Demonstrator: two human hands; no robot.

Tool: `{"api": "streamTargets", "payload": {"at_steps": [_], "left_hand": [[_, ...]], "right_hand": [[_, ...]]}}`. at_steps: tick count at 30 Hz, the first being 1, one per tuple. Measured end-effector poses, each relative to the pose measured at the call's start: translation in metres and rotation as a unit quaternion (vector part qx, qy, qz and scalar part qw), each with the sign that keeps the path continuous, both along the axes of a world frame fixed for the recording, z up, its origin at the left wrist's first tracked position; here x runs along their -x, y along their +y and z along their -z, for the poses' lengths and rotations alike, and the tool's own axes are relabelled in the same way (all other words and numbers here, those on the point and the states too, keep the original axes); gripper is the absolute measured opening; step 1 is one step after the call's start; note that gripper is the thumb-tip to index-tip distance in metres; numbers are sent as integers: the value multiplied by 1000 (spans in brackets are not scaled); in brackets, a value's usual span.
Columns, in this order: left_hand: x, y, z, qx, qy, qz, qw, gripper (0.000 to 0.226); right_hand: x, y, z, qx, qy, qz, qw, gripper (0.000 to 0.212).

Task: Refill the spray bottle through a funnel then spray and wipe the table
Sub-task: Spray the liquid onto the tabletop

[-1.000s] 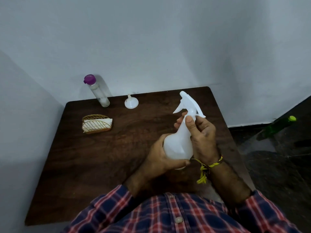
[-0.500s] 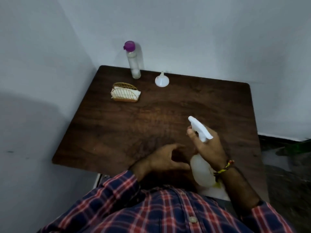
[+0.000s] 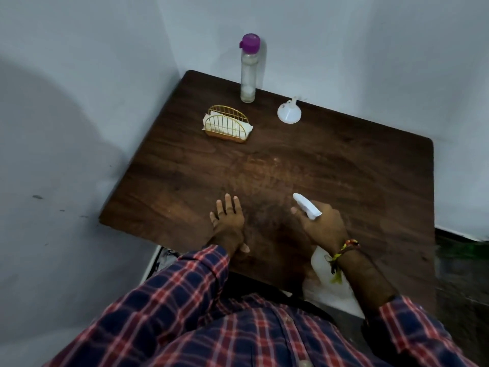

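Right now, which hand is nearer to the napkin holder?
Left. The left hand lies flat on the table, directly below the napkin holder. The right hand, holding the spray bottle, is farther right.

Head view, steeply down over table

White spray bottle tilted, funnel inverted

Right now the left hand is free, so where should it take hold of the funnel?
Take the funnel by its narrow spout, coming down from above. It sits upside down on the table, wide mouth flat on the wood and spout pointing up, so the spout is the only part that fingers can close around. The left hand rests open near the front edge, and the bottle stands clear of that path.
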State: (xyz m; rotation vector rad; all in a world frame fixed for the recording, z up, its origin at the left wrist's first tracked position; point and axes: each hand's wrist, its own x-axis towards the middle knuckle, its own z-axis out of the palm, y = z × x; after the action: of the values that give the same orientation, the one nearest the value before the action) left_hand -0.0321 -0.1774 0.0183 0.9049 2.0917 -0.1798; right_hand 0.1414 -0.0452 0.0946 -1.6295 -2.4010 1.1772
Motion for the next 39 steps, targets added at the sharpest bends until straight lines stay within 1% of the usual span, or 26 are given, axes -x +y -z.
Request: {"api": "streamTargets", "payload": {"at_steps": [3, 6, 7, 8, 9, 12, 13, 14, 16, 18, 22, 23, 24, 26, 27, 28, 30, 32, 33, 34, 36, 39], "left_hand": [[1, 1, 3, 5, 1, 1, 1000, 148], [2, 4, 1, 21, 0, 9, 1000, 149], [3, 4, 2, 22, -1, 8, 1000, 149], [2, 4, 2, 19, 4, 6, 1000, 149], [0, 3, 2, 13, 12, 4, 1000, 149], [-1, -1, 3, -4, 19, -2, 1000, 149], [-1, -2, 4, -7, 16, -4, 1000, 150], [-1, -3, 3, -8, 15, -4, 1000, 151], [-1, -2, 2, -9, 18, -6, 1000, 152], [-3, -2, 1, -7, 26, -8, 1000, 152], [-4, 1, -5, 5, 20, -9, 1000, 151], [-6, 1, -5, 12, 22, -10, 1000, 150], [-10, 4, -5, 17, 32, -6, 999, 149], [-20, 12, -3, 12, 58, 11, 998, 144], [-25, 17, -3, -1, 62, 25, 998, 142], [-31, 23, -3, -17, 54, 37, 998, 140], [-43, 38, -4, -37, 19, 59, 997, 138], [-53, 51, -5, -26, 1, 62, 998, 138], [-56, 54, -5, -15, 8, 61, 998, 139], [-58, 57, -4, -3, 15, 66, 998, 140], [-61, 60, -4, 18, 22, 74, 997, 140], [-61, 66, -5, 43, 25, 75, 996, 139]], "right_hand": [[2, -7, 7, -2, -9, -30, 1000, 37], [3, -20, 10, 17, -21, -78, 997, 61], [3, -25, 12, 15, -31, -91, 995, 67], [1, -29, 16, 13, -48, -105, 993, 69], [-1, -32, 18, 6, -68, -121, 990, 65], [-13, -36, 18, 4, -128, -160, 979, 40], [-18, -36, 16, 2, -137, -177, 975, 38], [-22, -36, 14, 1, -139, -184, 973, 37], [-29, -32, 11, -1, -113, -159, 981, 30], [-33, -30, 8, -8, -94, -133, 987, 31], [-42, -21, 8, -21, -126, -198, 972, 34], [-44, -18, 10, -23, -121, -189, 974, 34], [-47, -15, 9, -24, -106, -158, 981, 38], [-54, -9, 3, -31, -56, -53, 997, 60], [-59, -3, 2, -37, -28, -5, 999, 67], [-61, 5, 0, -44, -9, 35, 998, 65], [-67, 21, -9, -52, 15, 110, 992, 49], [-71, 37, -13, -62, 32, 176, 982, 43], [-73, 42, -14, -63, 36, 205, 976, 42], [-77, 46, -15, -60, 29, 222, 973, 41], [-86, 51, -14, -42, 6, 219, 975, 41], [-102, 47, -15, -32, -38, 153, 987, 42]]}}
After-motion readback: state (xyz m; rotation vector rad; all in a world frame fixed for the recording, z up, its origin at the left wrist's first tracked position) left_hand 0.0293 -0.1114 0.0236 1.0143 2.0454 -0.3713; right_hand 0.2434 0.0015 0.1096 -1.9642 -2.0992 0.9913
